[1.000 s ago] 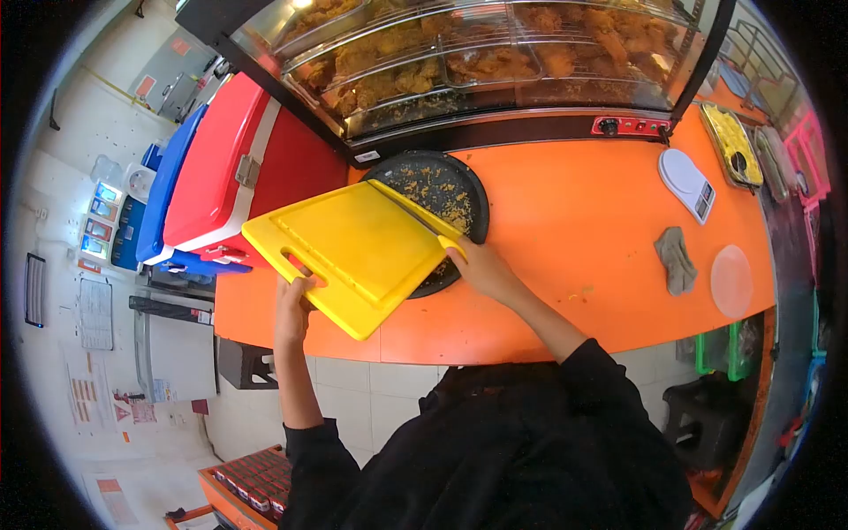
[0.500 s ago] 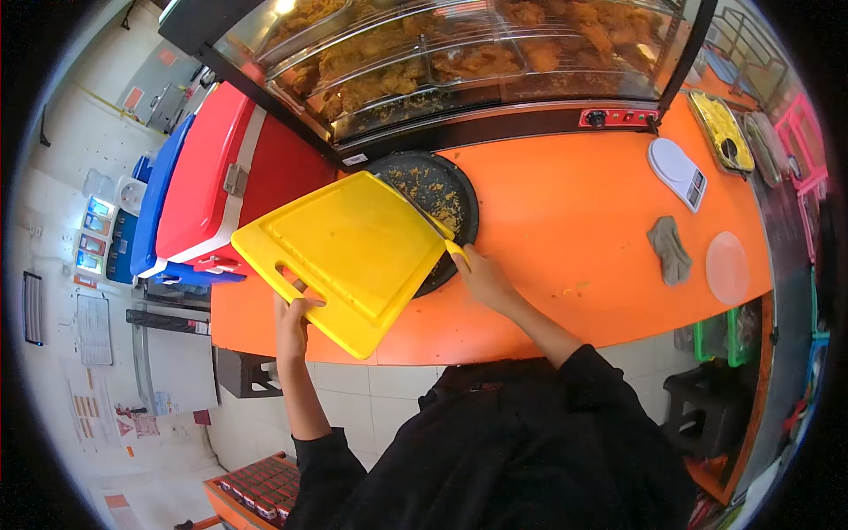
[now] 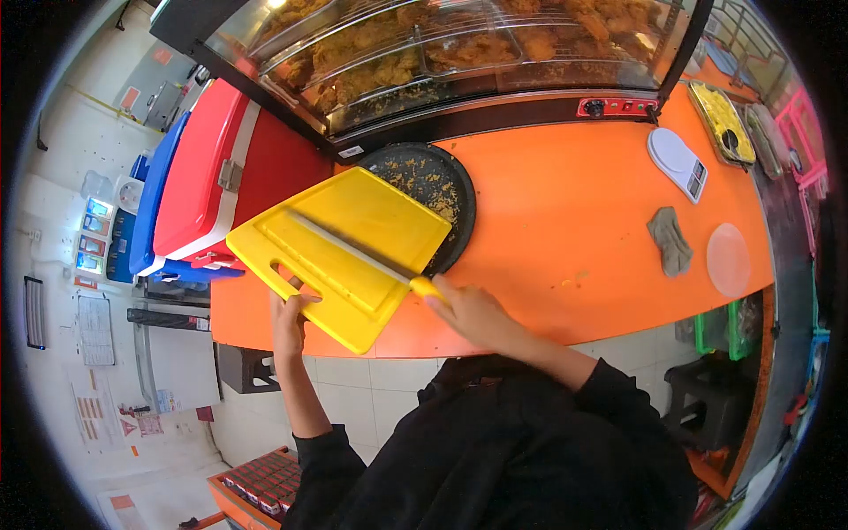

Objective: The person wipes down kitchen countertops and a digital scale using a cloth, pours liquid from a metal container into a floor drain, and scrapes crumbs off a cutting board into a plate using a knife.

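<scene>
My left hand (image 3: 290,320) grips a yellow cutting board (image 3: 371,221) by its handle hole, thumb on top and fingers beneath. The board is held over the near left part of a round black tray (image 3: 465,190) scattered with golden crumbs. In my right hand (image 3: 473,315) is a knife (image 3: 353,253) with a yellow handle, its long blade lying across the board's face from lower right to upper left. The blade is slightly blurred. Whether its edge touches the board I cannot tell.
Behind the tray stands a glass display warmer (image 3: 495,115) full of fried chicken. A red cooler box (image 3: 208,177) is at the left. On the orange counter (image 3: 548,212) to the right are a white scale (image 3: 676,163), a grey cloth (image 3: 671,240) and a round translucent lid (image 3: 729,261).
The knife has moved from the board's far right edge, over the tray, back to the middle of the board. My right hand has come nearer to me; the board has barely shifted.
</scene>
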### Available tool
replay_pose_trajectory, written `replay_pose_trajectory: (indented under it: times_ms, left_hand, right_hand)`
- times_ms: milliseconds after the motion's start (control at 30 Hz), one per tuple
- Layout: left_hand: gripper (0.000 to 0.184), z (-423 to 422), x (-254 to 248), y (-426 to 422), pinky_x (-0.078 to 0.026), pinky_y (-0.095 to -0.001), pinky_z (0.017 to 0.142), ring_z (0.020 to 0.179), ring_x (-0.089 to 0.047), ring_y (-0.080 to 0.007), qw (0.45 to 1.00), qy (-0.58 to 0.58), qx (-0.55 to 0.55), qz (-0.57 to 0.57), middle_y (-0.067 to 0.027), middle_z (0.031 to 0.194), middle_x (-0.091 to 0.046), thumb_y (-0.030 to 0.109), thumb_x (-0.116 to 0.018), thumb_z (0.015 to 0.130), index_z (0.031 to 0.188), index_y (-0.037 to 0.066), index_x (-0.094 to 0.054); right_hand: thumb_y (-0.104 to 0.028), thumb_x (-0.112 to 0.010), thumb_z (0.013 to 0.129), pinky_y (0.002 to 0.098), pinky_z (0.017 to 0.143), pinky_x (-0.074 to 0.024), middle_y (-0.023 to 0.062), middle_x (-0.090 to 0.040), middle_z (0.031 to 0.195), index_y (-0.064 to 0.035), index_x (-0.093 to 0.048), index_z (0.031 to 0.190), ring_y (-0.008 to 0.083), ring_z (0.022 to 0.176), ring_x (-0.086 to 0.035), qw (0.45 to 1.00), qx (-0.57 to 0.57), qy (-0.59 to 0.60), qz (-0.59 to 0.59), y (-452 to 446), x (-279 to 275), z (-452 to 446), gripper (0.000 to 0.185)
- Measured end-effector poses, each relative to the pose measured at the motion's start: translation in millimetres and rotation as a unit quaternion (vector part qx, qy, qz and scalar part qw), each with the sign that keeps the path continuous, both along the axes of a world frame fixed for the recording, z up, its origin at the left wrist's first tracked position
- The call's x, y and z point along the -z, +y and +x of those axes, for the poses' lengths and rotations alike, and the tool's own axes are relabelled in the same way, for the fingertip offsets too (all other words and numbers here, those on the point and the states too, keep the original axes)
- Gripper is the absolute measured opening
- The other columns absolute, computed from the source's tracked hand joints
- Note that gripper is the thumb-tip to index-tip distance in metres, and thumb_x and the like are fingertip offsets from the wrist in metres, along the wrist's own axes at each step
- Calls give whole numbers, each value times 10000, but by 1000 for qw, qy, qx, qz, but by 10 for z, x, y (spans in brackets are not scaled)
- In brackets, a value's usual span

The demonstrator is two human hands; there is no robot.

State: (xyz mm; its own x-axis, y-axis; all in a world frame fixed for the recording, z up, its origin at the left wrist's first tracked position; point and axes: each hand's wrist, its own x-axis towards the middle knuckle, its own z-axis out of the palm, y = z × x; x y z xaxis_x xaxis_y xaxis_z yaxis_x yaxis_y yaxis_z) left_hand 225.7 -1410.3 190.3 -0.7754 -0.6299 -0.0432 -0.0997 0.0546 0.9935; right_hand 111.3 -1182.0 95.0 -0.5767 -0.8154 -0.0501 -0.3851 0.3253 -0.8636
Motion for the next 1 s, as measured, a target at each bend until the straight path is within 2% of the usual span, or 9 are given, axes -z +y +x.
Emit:
replay_pose_trajectory:
  times_ms: [167,267,367,467,567,667,767,800,1000]
  left_hand:
    - [764,49,19,50,-495,-218,550,807,-592,-202,1000,-9,-6,-2,-265,1146,-470,81,-444,654,1332,18,-97]
    - [765,81,38,84,-491,-225,570,781,-590,-194,1000,-4,-10,-15,-251,1113,-494,82,-439,649,1335,22,-106]
    - [755,150,153,73,-487,-246,601,750,-586,-190,999,17,-13,-31,-223,1051,-532,87,-441,647,1336,12,-141]
    - [704,217,268,129,-480,-283,629,730,-571,-185,998,40,-39,-24,-195,970,-564,97,-443,679,1332,-1,-198]
    - [661,285,340,199,-480,-291,621,714,-568,-195,996,35,-70,-47,-196,964,-563,103,-429,720,1330,-3,-196]
    - [617,369,456,254,-486,-305,612,681,-577,-214,994,65,-67,-53,-190,932,-568,51,-424,726,1303,-24,-219]
    - [587,479,592,292,-492,-307,597,661,-583,-218,988,68,-95,-99,-184,893,-565,-30,-421,677,1247,-52,-277]
    - [523,493,546,316,-491,-296,566,647,-585,-210,990,62,-72,-106,-166,826,-563,-76,-394,637,1157,-70,-338]
    - [426,618,690,328,-480,-280,520,591,-578,-198,987,92,-84,-99,-139,699,-559,-67,-387,622,1048,-68,-377]
  right_hand:
    - [-370,-408,895,509,557,-443,226,-577,704,-49,-415,1007,422,640,-572,994,101,-12,40,-17,623,-396,340]
    - [-334,-437,885,502,590,-447,242,-576,736,-42,-439,977,431,682,-573,986,147,14,76,39,730,-538,306]
    - [-297,-478,866,476,602,-449,236,-581,740,-23,-471,964,416,698,-579,986,164,34,17,25,466,-575,291]
    - [-274,-513,846,439,571,-450,215,-585,740,-2,-498,923,399,666,-578,966,124,42,-224,-169,34,-694,283]
    - [-313,-493,861,393,541,-446,174,-578,670,15,-522,828,341,593,-581,947,155,60,-273,-484,-224,-804,331]
    - [-379,-484,877,289,423,-423,99,-531,551,12,-550,801,180,435,-538,967,136,-127,-176,-724,-520,-903,403]
    - [-459,-428,882,260,371,-401,73,-505,488,17,-544,735,131,362,-492,962,135,-190,-139,-1020,-479,-1041,511]
    - [-472,-420,880,267,364,-399,73,-499,482,16,-537,715,135,358,-489,958,134,-210,-140,-1082,-461,-1059,528]
    - [-506,-380,880,295,334,-385,63,-469,460,15,-520,673,150,336,-466,954,110,-254,-116,-1045,-231,-1035,577]
